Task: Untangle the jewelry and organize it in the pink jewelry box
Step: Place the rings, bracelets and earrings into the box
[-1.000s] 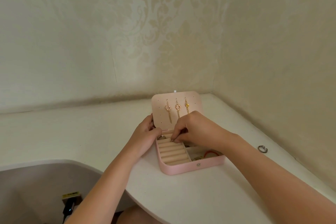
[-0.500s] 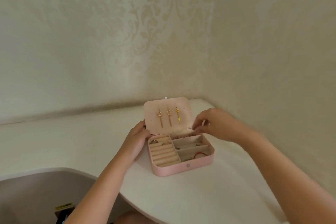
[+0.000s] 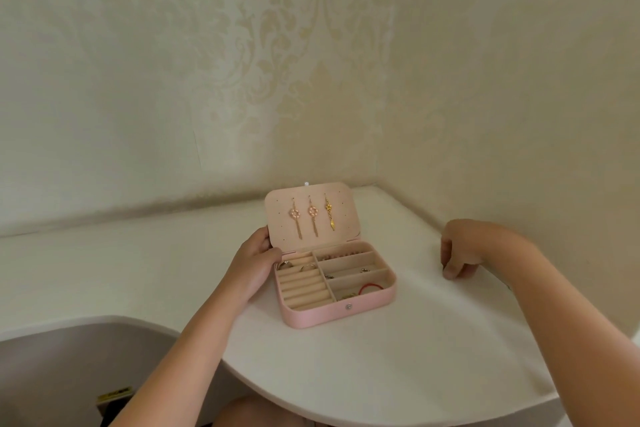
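- pink jewelry box (image 3: 337, 314) sits open at frame centre on the white worktop (image 3: 381, 374). Its lid (image 3: 277, 218) is upright, with three drop earrings (image 3: 312, 212) hung inside.
- left grip (image 3: 254, 267) clasps the box's left side at the hinge corner, thumb on top. Use it as the anchor so the box doesn't skate.
- right grip (image 3: 460, 253) is at the right of the frame, well apart from the box. Fingers are curled down with tips on the worktop. Can't tell whether it's pinching anything, since what's under it is hidden.
- My read: the step is picking a loose piece off the worktop on the right. For a small flat item, use a thumb-and-fingertip pinch, not a scoop, and lift clear before travelling.
- Placement: the ring rolls in the left half hold rings (image 3: 307, 266) in the top rows, and the lower slots look free. A red band (image 3: 370, 287) is in the lower-right compartment.
- Risk: the earrings dangle, so come in low over the front wall and don't brush the lid.
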Tool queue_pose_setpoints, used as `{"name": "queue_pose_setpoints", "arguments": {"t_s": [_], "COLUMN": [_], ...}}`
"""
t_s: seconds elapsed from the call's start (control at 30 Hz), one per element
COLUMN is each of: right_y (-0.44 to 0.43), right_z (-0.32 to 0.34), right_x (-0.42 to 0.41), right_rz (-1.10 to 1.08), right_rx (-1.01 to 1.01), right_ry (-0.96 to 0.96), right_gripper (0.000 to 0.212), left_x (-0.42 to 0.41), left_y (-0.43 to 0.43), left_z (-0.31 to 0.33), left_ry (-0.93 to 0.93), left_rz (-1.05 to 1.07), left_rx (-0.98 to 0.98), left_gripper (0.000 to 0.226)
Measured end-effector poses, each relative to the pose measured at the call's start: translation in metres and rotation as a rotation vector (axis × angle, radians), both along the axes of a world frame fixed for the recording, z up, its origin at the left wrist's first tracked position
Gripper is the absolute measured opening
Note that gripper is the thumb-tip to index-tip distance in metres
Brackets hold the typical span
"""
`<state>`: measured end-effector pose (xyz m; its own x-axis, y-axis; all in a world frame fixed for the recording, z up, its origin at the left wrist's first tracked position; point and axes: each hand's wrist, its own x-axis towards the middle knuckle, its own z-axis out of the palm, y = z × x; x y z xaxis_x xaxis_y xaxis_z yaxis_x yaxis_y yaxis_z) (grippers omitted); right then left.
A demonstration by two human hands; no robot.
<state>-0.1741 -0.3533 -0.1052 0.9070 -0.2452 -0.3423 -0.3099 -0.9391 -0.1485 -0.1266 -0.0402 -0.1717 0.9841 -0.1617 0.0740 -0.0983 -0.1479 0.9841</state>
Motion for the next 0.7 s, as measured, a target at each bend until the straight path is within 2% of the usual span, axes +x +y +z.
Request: {"name": "queue_pose_setpoints", "arguments": {"t_s": [0.07,0.23,0.47,0.6,0.7], "right_y": [0.001,0.012,0.038,0.077,0.112], "right_z": [-0.001,-0.003,0.001,0.014,0.013], "right_x": [0.005,0.014,0.024,0.017,0.010], "right_rz": [0.021,0.082,0.138,0.301,0.471], "right_rx": [0.042,0.112,0.319,0.453,0.489], "right_ry": [-0.032,-0.092,-0.414,-0.585,-0.576], "right_gripper": [0.016,0.022,0.017,0.018,0.016], "left_x": [0.001,0.002,0.001,0.000,0.001], "left_y": [0.000,0.001,0.000,0.000,0.001], "left_z": [0.000,-0.001,0.000,0.001,0.001], "left_ry": [-0.006,-0.010,-0.002,-0.003,0.011], "left_rz": [-0.005,-0.008,-0.007,-0.017,-0.006], "left_rx": [0.008,0.006,0.008,0.001,-0.001], "left_gripper": [0.043,0.041,0.042,0.039,0.039]}}
